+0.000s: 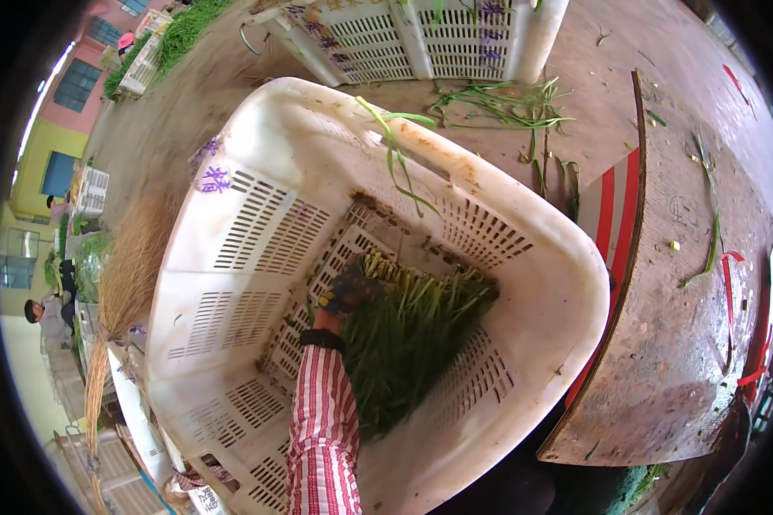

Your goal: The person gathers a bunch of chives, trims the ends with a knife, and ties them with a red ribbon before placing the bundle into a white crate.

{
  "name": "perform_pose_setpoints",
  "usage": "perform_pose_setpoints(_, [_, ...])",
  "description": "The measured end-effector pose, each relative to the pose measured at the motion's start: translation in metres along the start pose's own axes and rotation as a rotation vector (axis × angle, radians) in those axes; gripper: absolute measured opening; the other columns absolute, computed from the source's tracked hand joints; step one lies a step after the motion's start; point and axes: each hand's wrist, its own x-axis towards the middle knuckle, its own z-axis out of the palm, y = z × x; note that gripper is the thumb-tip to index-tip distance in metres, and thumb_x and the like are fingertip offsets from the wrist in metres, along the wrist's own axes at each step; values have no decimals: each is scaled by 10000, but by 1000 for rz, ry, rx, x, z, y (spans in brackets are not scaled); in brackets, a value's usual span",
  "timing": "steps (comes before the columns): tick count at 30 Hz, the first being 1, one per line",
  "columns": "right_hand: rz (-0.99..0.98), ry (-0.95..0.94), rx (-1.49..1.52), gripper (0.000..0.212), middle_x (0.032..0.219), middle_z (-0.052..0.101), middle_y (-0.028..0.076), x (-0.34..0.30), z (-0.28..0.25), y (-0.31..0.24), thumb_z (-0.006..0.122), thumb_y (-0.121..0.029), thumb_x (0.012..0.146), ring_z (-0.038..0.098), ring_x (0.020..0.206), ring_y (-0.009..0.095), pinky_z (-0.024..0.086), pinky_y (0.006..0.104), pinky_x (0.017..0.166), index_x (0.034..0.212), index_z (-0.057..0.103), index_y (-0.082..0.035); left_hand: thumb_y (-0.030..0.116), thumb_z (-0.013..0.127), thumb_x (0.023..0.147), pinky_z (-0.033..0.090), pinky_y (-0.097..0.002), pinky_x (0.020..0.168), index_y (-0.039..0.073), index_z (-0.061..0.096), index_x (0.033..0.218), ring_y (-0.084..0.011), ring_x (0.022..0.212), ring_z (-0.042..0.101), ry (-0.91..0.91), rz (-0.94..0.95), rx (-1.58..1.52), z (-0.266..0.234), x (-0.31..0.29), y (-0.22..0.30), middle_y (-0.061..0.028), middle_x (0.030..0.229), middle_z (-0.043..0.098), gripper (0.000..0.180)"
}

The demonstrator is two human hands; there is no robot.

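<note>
My left hand [349, 288], in a dark glove with yellowish patches, reaches down into a large white slatted plastic crate [532, 275]. Its fingers are closed around the pale cut stem ends of a bunch of leafy green stalks [412, 335]. The bunch rests on the crate's floor, its long leaves trailing toward me. Behind the glove, a black band circles my wrist below a red-and-white striped sleeve [324, 429]. A few loose green leaves [395, 159] hang over the far rim. My right hand does not show.
Another white crate [369, 43] stands beyond, with loose stalks [511, 107] on the floor before it. To the right lies a worn wooden board [661, 283]. A straw broom [137, 266] leans at left. Farther off, a person [51, 313] is near piled greens.
</note>
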Motion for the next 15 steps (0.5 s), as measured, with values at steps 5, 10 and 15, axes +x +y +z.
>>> perform_pose_setpoints(5, [-102, 0, 2, 192, 974, 625, 117, -9, 1, -23, 562, -46, 812, 601, 861, 260, 480, 337, 754, 997, 613, -38, 396, 576, 753, 469, -342, 715, -61, 435, 1187, -235, 783, 590, 48, -23, -25, 7, -2, -23, -133, 799, 606, 646])
perform_pose_setpoints(10, [-205, -1, 4, 198, 983, 627, 121, -9, 3, -36, 561, -44, 813, 604, 862, 267, 482, 341, 753, 1003, 617, -39, 369, 573, 761, 468, -342, 715, -60, 447, 1175, -235, 785, 587, 69, 2, -69, 18, -2, -21, -132, 796, 604, 609])
perform_pose_setpoints(15, [-455, 7, 8, 205, 991, 629, 125, -12, -3, -76, 561, -42, 814, 608, 863, 274, 485, 345, 752, 1010, 621, -41, 342, 571, 770, 467, -341, 716, -58, 460, 1162, -234, 786, 585, 115, 129, -246, 33, 9, -20, -132, 793, 602, 571])
